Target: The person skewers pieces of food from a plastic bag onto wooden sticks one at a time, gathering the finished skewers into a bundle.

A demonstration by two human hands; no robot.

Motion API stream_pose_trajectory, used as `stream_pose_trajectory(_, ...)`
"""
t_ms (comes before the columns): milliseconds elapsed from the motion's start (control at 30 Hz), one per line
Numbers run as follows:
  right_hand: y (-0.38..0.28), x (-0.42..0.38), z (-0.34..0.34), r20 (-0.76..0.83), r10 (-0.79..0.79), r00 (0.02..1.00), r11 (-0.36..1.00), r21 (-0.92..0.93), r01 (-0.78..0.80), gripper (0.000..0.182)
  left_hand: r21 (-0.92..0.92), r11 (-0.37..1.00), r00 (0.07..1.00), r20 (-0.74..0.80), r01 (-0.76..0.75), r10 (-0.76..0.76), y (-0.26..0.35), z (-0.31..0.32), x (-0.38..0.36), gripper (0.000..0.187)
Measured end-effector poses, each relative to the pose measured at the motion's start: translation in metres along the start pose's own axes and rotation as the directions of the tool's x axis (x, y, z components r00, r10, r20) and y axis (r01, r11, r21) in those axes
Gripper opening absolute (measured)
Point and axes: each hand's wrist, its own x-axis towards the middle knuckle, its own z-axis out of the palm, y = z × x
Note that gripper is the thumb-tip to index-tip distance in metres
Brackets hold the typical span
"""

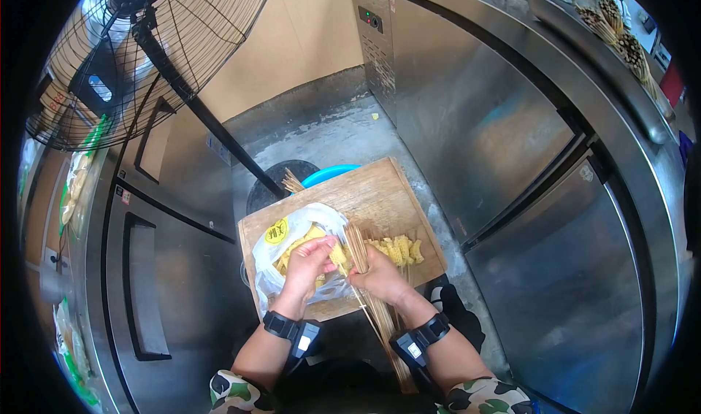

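Observation:
My left hand [312, 259] is closed, pinching a yellow, bumpy food piece [339, 258] between thumb and fingers. My right hand [381, 277] wraps round a thick bundle of bamboo skewers [356, 244], whose long ends run down toward my lap. A single skewer seems to reach from its fingertips to the yellow piece; its tip is hard to make out. Beneath my left hand lies an open white plastic bag [315, 215] with more yellow pieces inside. Past my right hand, several skewered yellow pieces [398, 250] lie in a row on the wooden board [383, 188].
A black standing fan [193, 96] rises at the left. A blue basin [330, 173] shows behind the board. Steel cabinets [475, 115] flank both sides, and a counter at the upper right holds bundled skewers [631, 49]. My shoe [438, 295] is beside the board's right corner.

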Motion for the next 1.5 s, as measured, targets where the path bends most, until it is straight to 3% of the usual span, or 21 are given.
stream_pose_trajectory(100, 0.003, 0.002, -0.001, -0.042, -0.06, 0.997, 0.997, 0.044, 0.061, 0.041, -0.023, 0.998, 0.998, -0.002, 0.06, -0.06, -0.014, 0.01, -0.009, 0.021)
stream_pose_trajectory(233, 0.005, 0.003, -0.003, -0.118, -0.088, 0.989, 0.986, -0.151, 0.07, 0.04, -0.024, 1.0, 1.0, -0.021, 0.006, -0.007, -0.02, 0.016, -0.003, 0.022)
stream_pose_trajectory(333, -0.01, -0.008, -0.008, -0.148, -0.236, 0.96, 0.913, -0.371, 0.168, 0.032, 0.077, 0.995, 0.998, -0.009, -0.059, 0.06, -0.035, 0.012, 0.012, 0.014)
stream_pose_trajectory(367, -0.013, -0.009, -0.01, -0.07, -0.104, 0.992, 0.991, -0.096, 0.097, 0.028, 0.061, 0.994, 0.996, 0.012, -0.089, 0.088, -0.039, 0.012, 0.016, 0.012)
stream_pose_trajectory(400, -0.015, -0.01, -0.012, 0.045, 0.01, 0.999, 0.984, 0.178, -0.018, 0.024, 0.046, 0.992, 0.993, 0.031, -0.115, 0.114, -0.04, 0.015, 0.019, 0.01)
stream_pose_trajectory(433, -0.015, -0.01, -0.013, 0.185, 0.095, 0.978, 0.891, 0.423, -0.167, 0.02, 0.032, 0.99, 0.989, 0.049, -0.138, 0.136, -0.042, 0.017, 0.019, 0.009)
stream_pose_trajectory(467, -0.013, -0.008, -0.015, 0.298, 0.119, 0.947, 0.815, 0.515, -0.265, 0.015, 0.057, 0.985, 0.986, 0.028, -0.163, 0.161, -0.043, 0.019, 0.02, 0.012)
stream_pose_trajectory(567, -0.013, -0.004, -0.009, 0.371, 0.24, 0.897, 0.783, 0.472, -0.405, 0.017, -0.003, 0.995, 0.992, 0.085, -0.097, 0.097, -0.032, 0.016, 0.019, 0.015)
stream_pose_trajectory(600, -0.006, 0.0, -0.006, 0.334, 0.234, 0.913, 0.808, 0.455, -0.373, 0.016, 0.036, 0.995, 0.991, 0.095, -0.095, 0.091, -0.041, 0.0, 0.027, 0.016)
stream_pose_trajectory(667, 0.006, 0.004, -0.004, 0.289, 0.189, 0.939, 0.842, 0.445, -0.306, 0.016, 0.263, 0.953, 0.985, -0.036, -0.151, 0.166, -0.036, -0.018, 0.02, 0.014)
stream_pose_trajectory(700, 0.008, 0.005, -0.001, 0.264, 0.163, 0.951, 0.857, 0.44, -0.269, 0.017, 0.376, 0.912, 0.972, -0.089, -0.167, 0.215, -0.033, -0.029, 0.017, 0.014)
stream_pose_trajectory(733, 0.007, 0.005, 0.0, 0.232, 0.159, 0.96, 0.89, 0.387, -0.241, 0.018, 0.591, 0.783, 0.959, -0.055, -0.194, 0.279, -0.033, -0.043, 0.013, 0.015)
stream_pose_trajectory(800, 0.004, 0.005, -0.002, 0.212, 0.175, 0.961, 0.931, 0.281, -0.232, 0.02, 0.897, 0.389, 0.928, 0.056, -0.208, 0.368, -0.038, -0.065, 0.001, 0.019)
stream_pose_trajectory(900, -0.001, 0.002, 0.002, 0.185, 0.156, 0.97, 0.949, 0.243, -0.199, 0.024, 0.965, 0.144, 0.92, 0.156, -0.22, 0.359, -0.039, -0.055, -0.016, 0.024)
stream_pose_trajectory(1133, 0.015, 0.009, 0.006, 0.107, 0.068, 0.992, 0.989, 0.125, -0.081, 0.018, 0.966, -0.073, 0.941, 0.258, -0.248, 0.22, -0.037, -0.046, -0.009, 0.024)
stream_pose_trajectory(1233, 0.018, 0.011, 0.008, 0.103, 0.058, 0.993, 0.981, 0.178, -0.076, 0.016, 0.965, -0.057, 0.946, 0.263, -0.256, 0.191, -0.037, -0.049, -0.001, 0.02)
stream_pose_trajectory(1333, 0.012, 0.009, 0.007, 0.102, 0.088, 0.991, 0.976, 0.192, -0.106, 0.013, 0.912, 0.4, 0.994, 0.055, -0.089, 0.095, -0.035, -0.053, 0.007, 0.018)
stream_pose_trajectory(1367, 0.009, 0.008, 0.007, 0.101, 0.101, 0.99, 0.976, 0.181, -0.118, 0.012, 0.71, 0.704, 0.999, 0.025, -0.034, 0.024, -0.038, -0.055, 0.011, 0.017)
stream_pose_trajectory(1400, 0.009, 0.007, 0.006, 0.108, 0.101, 0.989, 0.974, 0.193, -0.121, 0.011, 0.413, 0.91, 0.998, 0.021, 0.041, -0.055, -0.042, -0.057, 0.016, 0.017)
stream_pose_trajectory(1433, 0.008, 0.007, 0.006, 0.116, 0.101, 0.988, 0.971, 0.205, -0.123, 0.01, 0.062, 0.99, 0.991, 0.046, 0.126, -0.129, -0.039, -0.055, 0.017, 0.016)
stream_pose_trajectory(1500, 0.008, 0.007, 0.006, 0.126, 0.102, 0.987, 0.967, 0.218, -0.128, 0.008, -0.088, 0.987, 0.99, 0.063, 0.132, -0.127, -0.031, -0.051, 0.013, 0.016)
